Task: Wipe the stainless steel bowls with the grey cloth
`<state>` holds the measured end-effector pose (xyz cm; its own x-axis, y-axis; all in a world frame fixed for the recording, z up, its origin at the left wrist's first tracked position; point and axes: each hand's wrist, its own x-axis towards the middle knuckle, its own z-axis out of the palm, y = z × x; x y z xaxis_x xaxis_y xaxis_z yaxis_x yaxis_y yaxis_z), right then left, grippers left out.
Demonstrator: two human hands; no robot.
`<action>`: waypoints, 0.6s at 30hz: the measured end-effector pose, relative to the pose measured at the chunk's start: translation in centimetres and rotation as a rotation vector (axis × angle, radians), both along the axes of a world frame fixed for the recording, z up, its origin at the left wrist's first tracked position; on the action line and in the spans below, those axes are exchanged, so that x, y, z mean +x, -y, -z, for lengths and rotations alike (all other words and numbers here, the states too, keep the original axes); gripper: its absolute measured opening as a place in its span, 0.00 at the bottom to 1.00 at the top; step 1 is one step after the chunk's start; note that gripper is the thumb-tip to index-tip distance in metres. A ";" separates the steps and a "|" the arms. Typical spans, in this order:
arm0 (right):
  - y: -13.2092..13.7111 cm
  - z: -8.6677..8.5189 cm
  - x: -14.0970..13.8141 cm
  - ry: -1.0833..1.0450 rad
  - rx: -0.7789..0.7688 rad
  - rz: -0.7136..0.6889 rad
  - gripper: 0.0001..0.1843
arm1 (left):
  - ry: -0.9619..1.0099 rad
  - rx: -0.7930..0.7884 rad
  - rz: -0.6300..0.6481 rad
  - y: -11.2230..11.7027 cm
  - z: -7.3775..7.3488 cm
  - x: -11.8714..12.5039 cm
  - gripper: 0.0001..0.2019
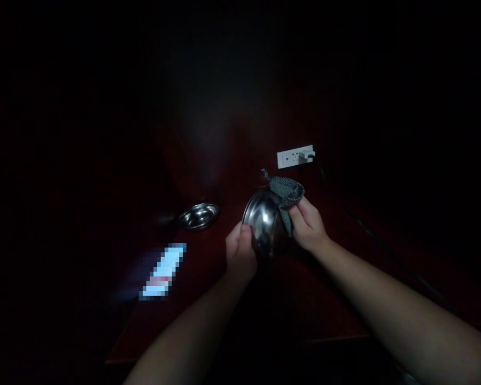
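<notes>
A shiny metal bowl (263, 222) is held up on its side above the dark red table. My left hand (241, 251) grips its rim, with the thumb on the near side. In my right hand (308, 223) is a bunched grey-green cloth (287, 191), pressed against the right side of the bowl. The fingers of my right hand are partly hidden behind the cloth. Inside the bowl I cannot see.
A second shallow metal bowl (199, 216) rests on the table (208, 262) to the left. Closer lies a lit, blurred-out screen (164, 271). At the back a white power socket (295, 156) holds a plug, whose dark cable (369, 231) runs down to the right. The surroundings are very dark.
</notes>
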<state>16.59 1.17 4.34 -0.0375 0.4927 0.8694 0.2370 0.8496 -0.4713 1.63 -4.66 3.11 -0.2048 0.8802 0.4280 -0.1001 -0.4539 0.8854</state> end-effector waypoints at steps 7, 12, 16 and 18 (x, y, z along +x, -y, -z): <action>-0.5 0.4 -0.4 0.018 -0.090 -0.006 0.15 | 0.431 0.020 -0.096 -1.8 -0.7 -0.6 0.13; -0.6 0.8 -0.8 0.022 -0.155 -0.045 0.21 | 0.660 0.000 -0.125 -2.7 -1.5 -1.0 0.12; -0.6 1.4 -1.1 0.036 -0.191 -0.029 0.25 | 0.759 0.013 -0.115 -3.2 -1.8 -1.6 0.11; -0.5 1.5 -1.2 0.048 -0.200 -0.024 0.27 | 0.793 0.004 -0.115 -3.3 -1.9 -1.8 0.11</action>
<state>15.43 1.63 2.82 -0.0902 0.6537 0.7513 0.2437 0.7460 -0.6198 -0.19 -1.32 5.04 -0.5390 0.8337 0.1201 -0.6515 -0.5030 0.5680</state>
